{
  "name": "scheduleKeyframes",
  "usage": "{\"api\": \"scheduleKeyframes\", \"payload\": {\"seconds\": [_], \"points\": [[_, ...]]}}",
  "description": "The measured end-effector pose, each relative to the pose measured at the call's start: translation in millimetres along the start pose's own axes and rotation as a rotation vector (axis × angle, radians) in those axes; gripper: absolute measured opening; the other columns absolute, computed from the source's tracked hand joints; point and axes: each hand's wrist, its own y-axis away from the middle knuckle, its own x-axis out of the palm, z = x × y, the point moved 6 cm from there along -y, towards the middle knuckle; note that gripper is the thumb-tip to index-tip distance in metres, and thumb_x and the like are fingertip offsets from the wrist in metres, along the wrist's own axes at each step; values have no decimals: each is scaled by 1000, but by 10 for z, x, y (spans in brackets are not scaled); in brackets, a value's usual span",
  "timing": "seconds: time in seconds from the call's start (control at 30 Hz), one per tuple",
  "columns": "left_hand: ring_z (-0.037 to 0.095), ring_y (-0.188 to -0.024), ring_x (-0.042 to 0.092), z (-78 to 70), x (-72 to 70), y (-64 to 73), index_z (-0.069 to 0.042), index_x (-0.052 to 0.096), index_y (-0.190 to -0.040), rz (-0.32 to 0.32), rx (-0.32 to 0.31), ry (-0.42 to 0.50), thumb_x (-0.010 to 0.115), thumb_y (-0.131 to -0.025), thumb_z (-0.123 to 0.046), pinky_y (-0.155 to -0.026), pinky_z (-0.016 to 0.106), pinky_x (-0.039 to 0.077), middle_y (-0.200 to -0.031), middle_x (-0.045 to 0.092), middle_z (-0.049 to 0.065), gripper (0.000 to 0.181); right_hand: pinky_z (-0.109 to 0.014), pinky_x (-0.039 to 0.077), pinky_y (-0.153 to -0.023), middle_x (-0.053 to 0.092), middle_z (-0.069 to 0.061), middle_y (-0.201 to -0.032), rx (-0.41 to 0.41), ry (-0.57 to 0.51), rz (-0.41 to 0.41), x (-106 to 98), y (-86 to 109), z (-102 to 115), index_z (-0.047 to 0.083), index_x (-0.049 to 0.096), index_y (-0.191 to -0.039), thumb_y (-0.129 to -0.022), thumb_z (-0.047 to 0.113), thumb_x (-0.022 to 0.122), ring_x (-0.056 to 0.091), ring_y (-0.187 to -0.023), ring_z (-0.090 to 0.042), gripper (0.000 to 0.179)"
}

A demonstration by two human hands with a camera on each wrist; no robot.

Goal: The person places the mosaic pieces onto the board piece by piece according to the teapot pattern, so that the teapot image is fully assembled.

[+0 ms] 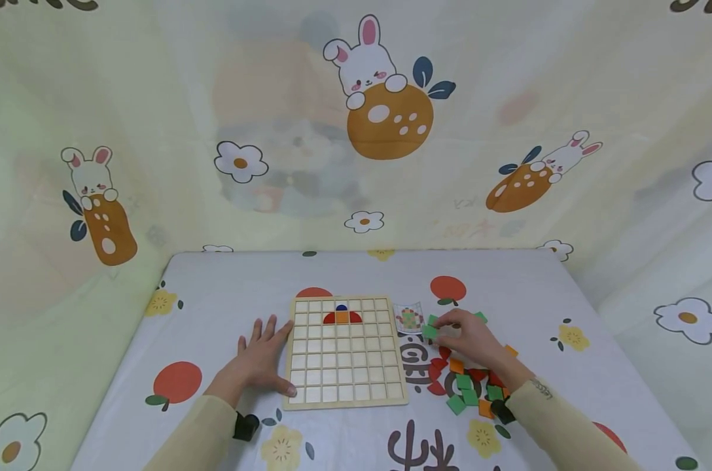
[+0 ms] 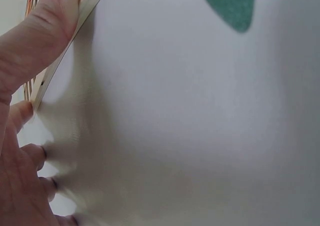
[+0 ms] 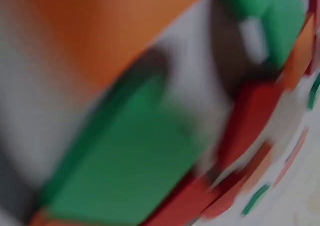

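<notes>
A wooden grid board [image 1: 347, 401] lies on the table with a small figure near its top: a blue half-round piece [image 1: 341, 307], an orange square [image 1: 342, 317] and red quarter-round pieces [image 1: 329, 318] on either side. My left hand [image 1: 258, 361] is spread at the board's left side, thumb and index fingertip at its edge; the left wrist view shows the thumb [image 2: 42, 35] against the frame. Right of the board, my right hand [image 1: 470, 339] pinches a green square tile [image 1: 429, 332] beside a printed pattern card [image 1: 408, 318]. A second green tile [image 1: 432, 320] shows just behind it.
Loose green tiles [image 1: 464, 382], orange tiles [image 1: 457, 366] and red curved pieces [image 1: 436, 388] lie scattered below my right hand and forearm. They appear close and blurred in the right wrist view, including a green tile [image 3: 130, 161]. A patterned cloth [image 1: 226, 288] covers the table.
</notes>
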Motion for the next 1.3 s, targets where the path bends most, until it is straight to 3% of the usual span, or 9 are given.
{"api": "scheduleKeyframes", "payload": {"seconds": [0.43,0.73,0.97,1.3], "points": [[52,-156,-2,-13,-23,25,-15,25,-163,0,-1,6,98,-59,-46,-118,78,4,-171,8,24,130,-51,55,-99,70,-7,-116,-138,-100,49,321,-267,584,9,77,-113,-89,13,79,63,-110,-30,24],[52,-157,-2,9,-14,-4,-16,26,-163,-8,-6,2,98,-59,-45,-119,78,4,-171,8,23,130,-48,53,-102,72,-6,-114,-86,-179,74,537,-411,849,9,75,-114,-89,15,80,65,-109,-24,27],[52,-156,-1,30,-11,-16,-16,26,-163,-14,0,-3,98,-59,-46,-118,78,5,-171,9,23,130,-44,55,-100,73,0,-111,-43,-93,99,778,-549,1065,13,77,-109,-89,19,80,65,-107,-19,21],[52,-156,-1,21,5,-14,-16,26,-163,-11,0,-1,98,-59,-46,-118,78,6,-171,9,24,130,-38,57,-89,73,-4,-102,-169,-3,146,1038,-672,1358,7,77,-100,-89,12,79,66,-96,-17,13]]}}
